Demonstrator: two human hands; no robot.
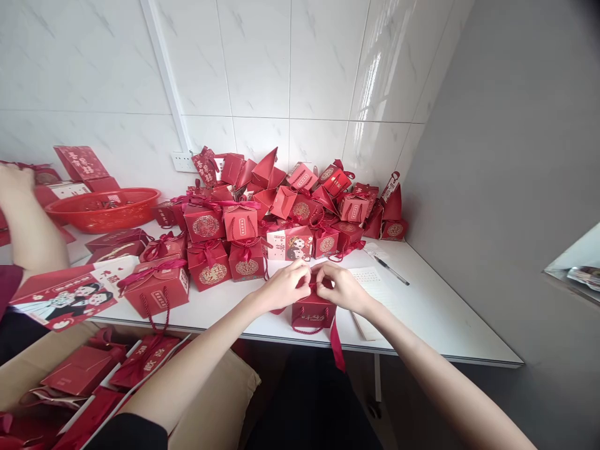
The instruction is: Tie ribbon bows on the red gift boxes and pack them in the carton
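A small red gift box [313, 314] with a twisted cord handle stands at the table's front edge before me. Over its top, my left hand [293, 282] and my right hand [338, 286] meet, each with thumb and forefinger pinched at the red ribbon. One loose ribbon end [336, 344] hangs down past the table edge on the right side of the box. The stretch of ribbon between my fingertips is mostly hidden by them.
Several red gift boxes [244, 228] are heaped against the tiled wall. A notebook [370, 294] and a pen [392, 272] lie right. A red plastic basin [105, 209] stands left, near another person's arm [32, 219]. Below left, an open carton [65, 340] holds more red boxes.
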